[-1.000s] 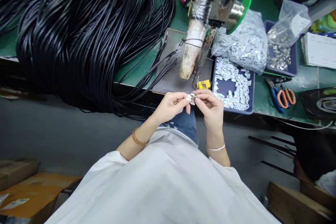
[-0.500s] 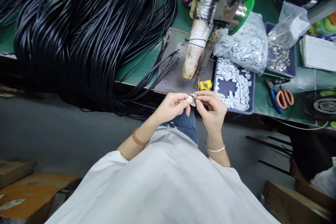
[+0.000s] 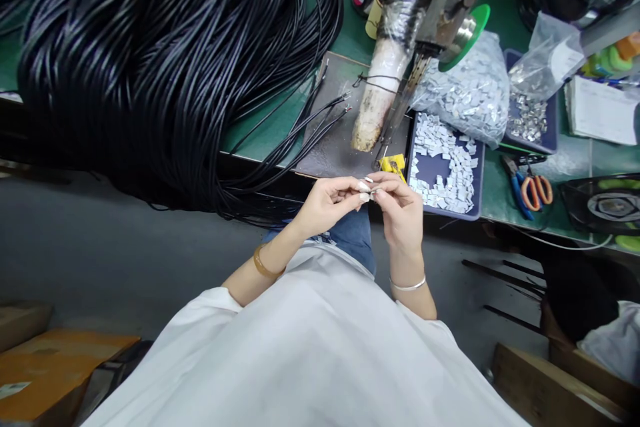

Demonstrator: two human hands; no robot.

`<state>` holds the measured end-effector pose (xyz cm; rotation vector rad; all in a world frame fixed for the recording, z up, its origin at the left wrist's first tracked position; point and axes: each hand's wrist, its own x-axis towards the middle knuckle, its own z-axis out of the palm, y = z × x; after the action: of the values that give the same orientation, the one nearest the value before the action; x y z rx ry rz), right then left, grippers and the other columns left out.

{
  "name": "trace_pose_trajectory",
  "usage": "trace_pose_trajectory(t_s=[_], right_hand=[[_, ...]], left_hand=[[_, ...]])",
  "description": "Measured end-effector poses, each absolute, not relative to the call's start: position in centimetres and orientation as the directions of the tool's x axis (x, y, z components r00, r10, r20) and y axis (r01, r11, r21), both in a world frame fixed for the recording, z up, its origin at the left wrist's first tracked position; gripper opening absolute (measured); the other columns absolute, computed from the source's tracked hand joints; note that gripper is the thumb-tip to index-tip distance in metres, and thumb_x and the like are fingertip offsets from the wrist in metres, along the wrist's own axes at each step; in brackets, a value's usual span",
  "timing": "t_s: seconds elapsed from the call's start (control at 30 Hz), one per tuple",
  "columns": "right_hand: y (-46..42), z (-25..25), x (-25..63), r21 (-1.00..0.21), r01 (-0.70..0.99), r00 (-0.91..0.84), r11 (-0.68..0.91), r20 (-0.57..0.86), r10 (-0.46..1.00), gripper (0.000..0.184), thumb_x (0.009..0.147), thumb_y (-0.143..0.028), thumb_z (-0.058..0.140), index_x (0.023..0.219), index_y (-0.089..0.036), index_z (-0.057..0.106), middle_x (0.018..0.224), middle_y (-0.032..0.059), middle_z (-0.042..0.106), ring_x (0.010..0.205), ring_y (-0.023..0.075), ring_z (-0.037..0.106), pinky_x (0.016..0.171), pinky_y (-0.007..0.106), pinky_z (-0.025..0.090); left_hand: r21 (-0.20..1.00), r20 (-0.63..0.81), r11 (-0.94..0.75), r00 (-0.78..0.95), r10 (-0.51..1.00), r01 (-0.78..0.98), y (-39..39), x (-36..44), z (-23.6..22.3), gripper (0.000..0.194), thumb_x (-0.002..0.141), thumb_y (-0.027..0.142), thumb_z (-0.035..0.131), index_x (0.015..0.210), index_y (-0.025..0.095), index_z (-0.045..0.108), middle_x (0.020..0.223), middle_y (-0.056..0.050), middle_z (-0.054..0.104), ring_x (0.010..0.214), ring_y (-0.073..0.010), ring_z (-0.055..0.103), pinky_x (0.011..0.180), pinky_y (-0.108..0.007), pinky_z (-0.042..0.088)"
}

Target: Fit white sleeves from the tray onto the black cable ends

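The left hand (image 3: pixel 323 205) and the right hand (image 3: pixel 403 212) meet in front of the edge of the counter (image 3: pixel 267 137), above the lap of the person. On both hands, the fingers are pressed together at the tips and pinch a small piece (image 3: pixel 373 191) between them; the fingers cover most of it, so I cannot tell its exact shape. Just beyond the right hand there is a yellow object (image 3: pixel 392 163), near the edge of a dark plate (image 3: pixel 327 147). To the right of it stands a blue tray (image 3: pixel 433 169) with many small white pieces (image 3: pixel 463 177). Black cables (image 3: pixel 165 80) lie at the left, their thin ends over the plate.
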<state>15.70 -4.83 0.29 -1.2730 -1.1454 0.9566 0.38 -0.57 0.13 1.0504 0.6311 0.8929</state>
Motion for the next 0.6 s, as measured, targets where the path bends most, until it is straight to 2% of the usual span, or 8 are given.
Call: trace_pose_trajectory(t_s=[0.07,0.13,0.23,0.33,0.4,0.47,0.53,0.6], right_hand=[[-4.6,0.1,15.7,-0.999,0.020,0.144,0.041,0.044,0.989,0.015,0.082,-0.037,0.072,0.077,-0.023,0.067,0.104,0.0044,0.072,0.095,0.0192,0.071,0.090,0.039,0.061],[-4.6,0.4,15.7,-0.996,0.079,0.161,0.050,0.062,0.985,0.014,0.083,-0.036,0.072,0.079,-0.023,0.068,0.102,0.0043,0.072,0.093,0.0192,0.071,0.089,0.040,0.061],[-5.1,1.3,15.5,-0.941,0.293,0.320,0.168,0.262,0.910,0.007,0.090,-0.029,0.064,0.090,-0.025,0.069,0.100,0.0043,0.071,0.094,0.0194,0.071,0.086,0.040,0.062],[-5.7,2.0,15.2,-0.788,0.543,0.311,0.288,0.508,0.803,0.014,0.094,-0.022,0.056,0.099,-0.028,0.067,0.101,0.0042,0.073,0.099,0.0204,0.071,0.086,0.042,0.062],[-5.8,1.9,15.1,-0.634,0.679,0.175,0.369,0.629,0.758,0.016,0.091,-0.016,0.061,0.099,-0.028,0.067,0.101,0.0025,0.075,0.095,0.0188,0.072,0.084,0.038,0.061],[-5.7,1.5,15.2,-0.519,0.743,0.070,0.424,0.690,0.721,0.020,0.086,-0.010,0.067,0.098,-0.026,0.068,0.098,0.0011,0.075,0.090,0.0164,0.072,0.083,0.034,0.061],[-5.4,1.1,15.3,-0.559,0.713,0.103,0.424,0.681,0.725,0.020,0.085,-0.009,0.068,0.096,-0.025,0.068,0.095,0.0011,0.075,0.089,0.0152,0.072,0.080,0.031,0.061],[-5.1,0.7,15.5,-0.709,0.597,0.221,0.376,0.595,0.772,0.015,0.088,-0.011,0.064,0.096,-0.023,0.067,0.095,0.0025,0.074,0.088,0.0155,0.072,0.076,0.031,0.061]], left_hand=[[0.924,-0.036,0.250,0.584,0.811,-0.290,-0.3,0.0,0.2,0.033,0.077,0.044,0.078,0.073,0.013,0.067,0.058,0.000,0.061,0.052,-0.0073,0.050,0.051,-0.021,0.038],[0.918,-0.063,0.297,0.642,0.764,-0.264,-0.1,-0.3,0.3,0.035,0.077,0.045,0.078,0.069,0.012,0.066,0.052,0.000,0.058,0.047,-0.0063,0.044,0.048,-0.022,0.033],[0.896,-0.114,0.343,0.602,0.790,-0.282,0.1,-0.3,0.5,0.035,0.076,0.046,0.078,0.073,0.012,0.068,0.048,0.003,0.051,0.043,-0.0049,0.038,0.045,-0.022,0.028],[0.878,-0.135,0.352,0.536,0.833,-0.325,0.3,0.2,0.7,0.035,0.073,0.046,0.081,0.078,0.013,0.070,0.052,0.005,0.051,0.046,-0.0036,0.036,0.047,-0.020,0.030],[0.871,-0.135,0.347,0.510,0.849,-0.347,0.3,0.5,0.7,0.034,0.071,0.044,0.082,0.075,0.013,0.069,0.055,0.005,0.052,0.048,-0.0028,0.036,0.050,-0.019,0.032],[0.866,-0.138,0.349,0.499,0.855,-0.358,0.4,0.6,0.7,0.032,0.071,0.042,0.082,0.073,0.013,0.068,0.054,0.006,0.050,0.049,-0.0027,0.036,0.052,-0.018,0.033],[0.863,-0.134,0.348,0.498,0.857,-0.366,0.5,0.6,0.6,0.030,0.073,0.042,0.081,0.074,0.014,0.069,0.052,0.007,0.047,0.049,-0.0037,0.038,0.053,-0.019,0.035],[0.864,-0.116,0.330,0.486,0.866,-0.381,0.5,0.6,0.5,0.029,0.074,0.042,0.080,0.076,0.014,0.072,0.051,0.006,0.046,0.051,-0.0053,0.042,0.056,-0.020,0.038]])
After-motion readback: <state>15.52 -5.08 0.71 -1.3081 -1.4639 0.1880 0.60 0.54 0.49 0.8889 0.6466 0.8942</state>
